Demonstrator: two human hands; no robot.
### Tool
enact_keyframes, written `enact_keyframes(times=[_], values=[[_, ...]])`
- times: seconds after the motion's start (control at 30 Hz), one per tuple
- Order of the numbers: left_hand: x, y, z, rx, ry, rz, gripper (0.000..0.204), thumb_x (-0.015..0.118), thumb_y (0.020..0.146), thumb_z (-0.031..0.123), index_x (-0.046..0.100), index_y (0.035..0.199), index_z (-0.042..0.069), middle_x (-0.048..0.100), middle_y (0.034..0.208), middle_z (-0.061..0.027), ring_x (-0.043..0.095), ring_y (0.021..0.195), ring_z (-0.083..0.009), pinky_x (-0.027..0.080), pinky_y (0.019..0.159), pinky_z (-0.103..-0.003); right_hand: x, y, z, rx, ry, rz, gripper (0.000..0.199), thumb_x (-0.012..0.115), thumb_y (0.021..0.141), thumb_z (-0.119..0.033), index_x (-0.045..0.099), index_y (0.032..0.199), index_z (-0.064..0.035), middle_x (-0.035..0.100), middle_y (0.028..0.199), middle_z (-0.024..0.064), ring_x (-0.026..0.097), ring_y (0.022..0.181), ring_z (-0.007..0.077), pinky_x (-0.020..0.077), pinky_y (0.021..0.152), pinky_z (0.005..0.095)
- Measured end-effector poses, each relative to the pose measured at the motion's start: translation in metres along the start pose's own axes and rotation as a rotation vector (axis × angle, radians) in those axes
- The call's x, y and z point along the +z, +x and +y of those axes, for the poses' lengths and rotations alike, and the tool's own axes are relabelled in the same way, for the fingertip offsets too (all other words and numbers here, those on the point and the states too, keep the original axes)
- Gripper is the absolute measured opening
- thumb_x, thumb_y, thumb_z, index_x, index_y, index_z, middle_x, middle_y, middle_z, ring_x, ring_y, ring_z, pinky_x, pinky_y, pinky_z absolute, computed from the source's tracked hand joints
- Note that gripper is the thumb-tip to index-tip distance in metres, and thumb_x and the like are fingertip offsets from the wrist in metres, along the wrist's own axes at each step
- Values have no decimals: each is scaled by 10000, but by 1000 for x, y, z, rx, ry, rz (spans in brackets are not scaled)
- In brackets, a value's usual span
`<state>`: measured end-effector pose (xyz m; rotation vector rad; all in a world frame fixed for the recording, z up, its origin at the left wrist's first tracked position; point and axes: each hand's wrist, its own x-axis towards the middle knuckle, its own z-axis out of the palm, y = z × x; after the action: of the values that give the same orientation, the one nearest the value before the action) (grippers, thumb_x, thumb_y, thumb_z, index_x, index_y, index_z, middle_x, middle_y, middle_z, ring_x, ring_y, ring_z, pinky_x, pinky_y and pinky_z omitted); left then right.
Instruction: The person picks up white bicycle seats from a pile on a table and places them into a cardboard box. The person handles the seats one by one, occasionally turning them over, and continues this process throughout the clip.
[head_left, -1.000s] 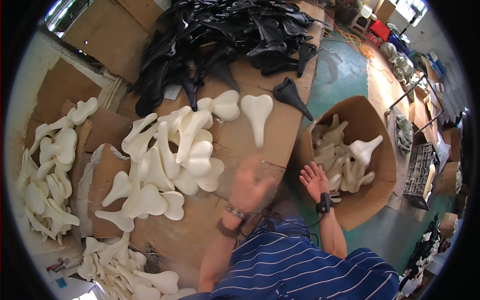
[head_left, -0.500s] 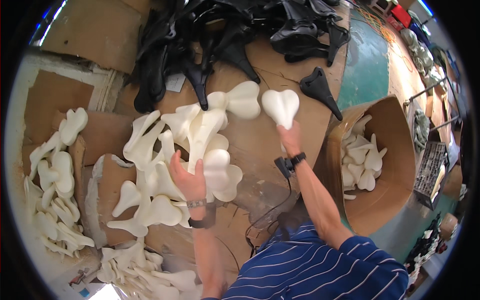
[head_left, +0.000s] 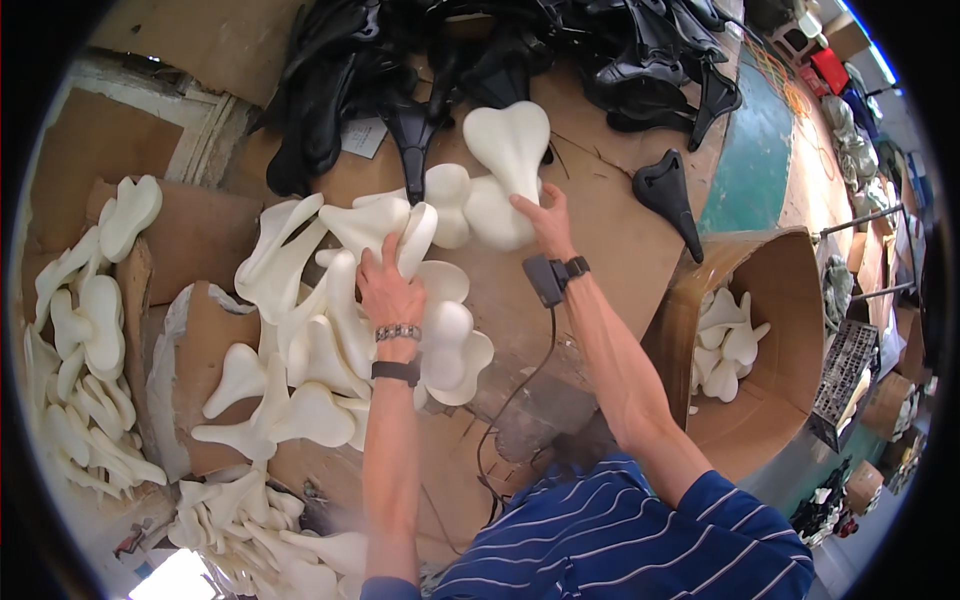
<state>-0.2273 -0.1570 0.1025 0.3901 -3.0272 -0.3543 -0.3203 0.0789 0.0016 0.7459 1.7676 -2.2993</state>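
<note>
My right hand (head_left: 545, 222) grips a white foam saddle pad (head_left: 510, 140), lifted with its wide end up over the cardboard-covered table (head_left: 600, 240). Fingers of my left hand (head_left: 388, 288) close on another white saddle pad (head_left: 412, 240) at the top of a heap of white pads (head_left: 310, 350). A small black device (head_left: 547, 278) is strapped to my right wrist, and a cable hangs down from it. Bracelets sit on my left wrist.
A pile of black saddle shells (head_left: 480, 50) fills the far side, one lone black shell (head_left: 668, 195) to the right. A cardboard box (head_left: 770, 300) at right holds white pads. More white pads (head_left: 80, 340) lie at far left and near bottom left (head_left: 250, 520).
My right hand left the cardboard box, reached to the table and took hold of a white pad. My left hand moved forward onto the heap of white pads.
</note>
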Motion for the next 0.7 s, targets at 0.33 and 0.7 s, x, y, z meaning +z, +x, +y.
enact_keyframes(times=[0.33, 0.7], values=[[-49, -157, 63, 86, -301, 123, 706, 709, 737, 71, 559, 1427, 59, 550, 1390, -293, 519, 1272, -471, 432, 1083, -526, -38, -194, 8, 218, 434, -264, 703, 801, 841, -84, 447, 1444, -10, 598, 1337, 109, 611, 1209, 247, 569, 940, 417], [-140, -286, 148, 380, -493, 232, 680, 759, 752, 128, 581, 1402, 36, 535, 1404, -318, 533, 1261, -513, 459, 1050, -568, -169, -337, -74, 133, 617, -215, 649, 725, 880, -44, 464, 1473, -30, 573, 1430, 94, 559, 1301, 247, 426, 1122, 408]])
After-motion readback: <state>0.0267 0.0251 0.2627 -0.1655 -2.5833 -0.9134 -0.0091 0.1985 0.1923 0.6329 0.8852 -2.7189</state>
